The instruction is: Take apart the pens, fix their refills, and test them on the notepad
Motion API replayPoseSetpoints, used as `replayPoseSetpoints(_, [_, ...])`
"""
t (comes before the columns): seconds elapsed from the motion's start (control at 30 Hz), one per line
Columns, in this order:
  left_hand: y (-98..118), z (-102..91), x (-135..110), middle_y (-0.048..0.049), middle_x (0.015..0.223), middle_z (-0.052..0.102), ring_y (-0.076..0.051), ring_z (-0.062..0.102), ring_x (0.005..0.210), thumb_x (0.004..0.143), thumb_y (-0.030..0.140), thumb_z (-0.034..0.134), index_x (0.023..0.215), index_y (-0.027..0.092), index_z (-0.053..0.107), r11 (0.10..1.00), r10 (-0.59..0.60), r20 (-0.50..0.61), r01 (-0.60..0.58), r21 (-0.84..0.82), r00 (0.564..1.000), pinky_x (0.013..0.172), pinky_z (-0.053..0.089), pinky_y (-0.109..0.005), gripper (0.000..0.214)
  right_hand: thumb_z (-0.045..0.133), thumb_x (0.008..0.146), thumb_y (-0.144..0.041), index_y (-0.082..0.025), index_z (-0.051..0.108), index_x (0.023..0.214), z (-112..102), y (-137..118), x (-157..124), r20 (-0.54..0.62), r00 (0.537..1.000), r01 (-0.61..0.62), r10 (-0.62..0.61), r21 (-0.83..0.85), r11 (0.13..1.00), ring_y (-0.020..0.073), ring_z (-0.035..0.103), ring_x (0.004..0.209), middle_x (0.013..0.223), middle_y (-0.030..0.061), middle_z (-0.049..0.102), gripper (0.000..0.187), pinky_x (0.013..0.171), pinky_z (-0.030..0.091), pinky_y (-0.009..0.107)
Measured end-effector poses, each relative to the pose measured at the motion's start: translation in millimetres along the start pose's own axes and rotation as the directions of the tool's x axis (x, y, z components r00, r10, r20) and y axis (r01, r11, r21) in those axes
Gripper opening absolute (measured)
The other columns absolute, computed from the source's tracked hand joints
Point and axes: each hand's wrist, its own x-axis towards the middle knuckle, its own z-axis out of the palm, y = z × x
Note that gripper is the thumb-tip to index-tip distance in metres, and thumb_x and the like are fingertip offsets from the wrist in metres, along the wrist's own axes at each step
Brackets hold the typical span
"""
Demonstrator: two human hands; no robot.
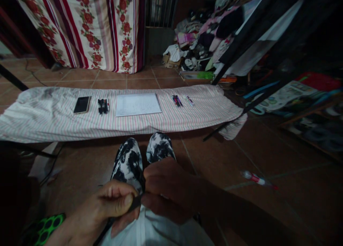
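Low in front of my body, my left hand (107, 205) pinches a dark flat strip (136, 202) between thumb and fingers. My right hand (168, 188) is closed around the other end, close beside the left. What exactly the strip is cannot be made out in the dim light. Beyond my hands are my knees in black-and-white patterned cloth (130, 163), with pale fabric (155, 226) below them. On a striped cloth (187, 121) past my knees lie a spiral notebook (138, 104), a phone (82, 104), several dark pens (103, 106) and two smaller groups of pens (177, 101).
A plastic bottle (257, 178) lies on the tiled floor at right. Thin dark bars (225, 126) slant past the cloth's right end. Behind are a floral curtain (103, 28) and a clothes heap (209, 35). A green object with round holes (48, 226) sits at lower left.
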Motion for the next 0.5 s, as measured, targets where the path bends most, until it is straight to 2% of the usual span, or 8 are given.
replayPoseSetpoints(0.1, [-6.6, 0.5, 1.2, 0.0040, 0.042, 0.041, -0.006, 0.034, 0.040, 0.077, 0.051, 0.056, 0.060, 0.014, 0.061, 0.993, 0.106, -0.141, -0.097, 0.073, 0.984, 0.042, 0.024, -0.018, 0.041, 0.040, 0.087, -0.027, -0.019, 0.038, 0.057, 3.2, 5.6, 0.7, -0.028, 0.996, -0.081, 0.082, 0.050, 0.995, 0.0090, 0.035, 0.052, 0.055, -0.0038, 0.037, 0.031, 0.050, 0.024, 0.026])
replayPoseSetpoints(0.13, [-9.1, 0.2, 2.3, 0.0030, 0.045, 0.045, -0.007, 0.040, 0.044, 0.080, 0.049, 0.054, 0.063, 0.015, 0.063, 0.970, 0.209, -0.248, -0.169, 0.173, 0.946, 0.045, 0.031, -0.018, 0.039, 0.041, 0.086, -0.027, -0.019, 0.038, 0.057, 5.8, 7.4, 1.0, -0.057, 0.984, -0.163, 0.169, 0.090, 0.982, 0.0084, 0.034, 0.051, 0.055, -0.0042, 0.036, 0.030, 0.050, 0.024, 0.025])
replayPoseSetpoints(0.2, [-13.7, -1.0, 5.4, 0.0003, 0.058, 0.058, -0.011, 0.053, 0.056, 0.081, 0.041, 0.055, 0.075, 0.017, 0.067, 0.850, 0.454, -0.394, -0.257, 0.460, 0.799, 0.053, 0.040, -0.019, 0.027, 0.043, 0.085, -0.030, -0.019, 0.036, 0.056, 12.3, 9.9, 1.9, -0.094, 0.916, -0.362, 0.390, 0.225, 0.905, 0.0067, 0.032, 0.048, 0.053, -0.0057, 0.033, 0.033, 0.048, 0.025, 0.023])
replayPoseSetpoints(0.23, [-15.8, -1.9, 7.1, -0.0006, 0.066, 0.063, -0.013, 0.058, 0.063, 0.081, 0.036, 0.057, 0.082, 0.019, 0.068, 0.739, 0.601, -0.411, -0.280, 0.613, 0.685, 0.058, 0.043, -0.020, 0.021, 0.044, 0.085, -0.033, -0.019, 0.035, 0.055, 15.8, 10.4, 2.4, -0.085, 0.865, -0.453, 0.494, 0.290, 0.843, 0.0064, 0.032, 0.048, 0.052, -0.0059, 0.033, 0.035, 0.048, 0.025, 0.022])
replayPoseSetpoints(0.3, [-19.4, -3.5, 10.6, -0.0016, 0.079, 0.069, -0.014, 0.063, 0.074, 0.080, 0.026, 0.059, 0.092, 0.021, 0.069, 0.456, 0.829, -0.294, -0.269, 0.848, 0.475, 0.066, 0.046, -0.020, 0.016, 0.043, 0.086, -0.038, -0.019, 0.034, 0.053, 22.4, 10.4, 3.2, -0.058, 0.778, -0.564, 0.625, 0.374, 0.737, 0.0063, 0.032, 0.048, 0.050, -0.0062, 0.031, 0.039, 0.047, 0.025, 0.021])
replayPoseSetpoints(0.37, [-22.1, -3.9, 13.3, -0.0013, 0.082, 0.071, -0.014, 0.065, 0.075, 0.078, 0.020, 0.060, 0.096, 0.022, 0.068, 0.235, 0.923, -0.147, -0.221, 0.947, 0.355, 0.069, 0.047, -0.020, 0.020, 0.040, 0.088, -0.039, -0.019, 0.034, 0.053, 27.5, 9.9, 3.3, -0.042, 0.737, -0.605, 0.674, 0.404, 0.687, 0.0066, 0.031, 0.048, 0.050, -0.0062, 0.030, 0.041, 0.047, 0.024, 0.022])
replayPoseSetpoints(0.43, [-23.0, -2.5, 15.0, -0.0017, 0.082, 0.071, -0.014, 0.065, 0.075, 0.078, 0.019, 0.060, 0.096, 0.021, 0.068, 0.215, 0.930, -0.139, -0.197, 0.956, 0.340, 0.071, 0.047, -0.020, 0.020, 0.038, 0.089, -0.038, -0.019, 0.031, 0.053, 30.3, 9.5, 2.2, -0.077, 0.735, -0.602, 0.674, 0.383, 0.700, 0.0068, 0.031, 0.048, 0.050, -0.0061, 0.029, 0.041, 0.047, 0.024, 0.022])
replayPoseSetpoints(0.5, [-21.6, 0.0, 15.4, -0.0021, 0.077, 0.069, -0.014, 0.063, 0.070, 0.079, 0.027, 0.059, 0.091, 0.020, 0.069, 0.422, 0.846, -0.298, -0.211, 0.882, 0.442, 0.066, 0.046, -0.021, 0.017, 0.037, 0.089, -0.033, -0.019, 0.028, 0.054, 30.2, 9.4, 0.5, -0.152, 0.766, -0.563, 0.624, 0.309, 0.766, 0.0069, 0.031, 0.049, 0.051, -0.0060, 0.029, 0.039, 0.049, 0.024, 0.023])
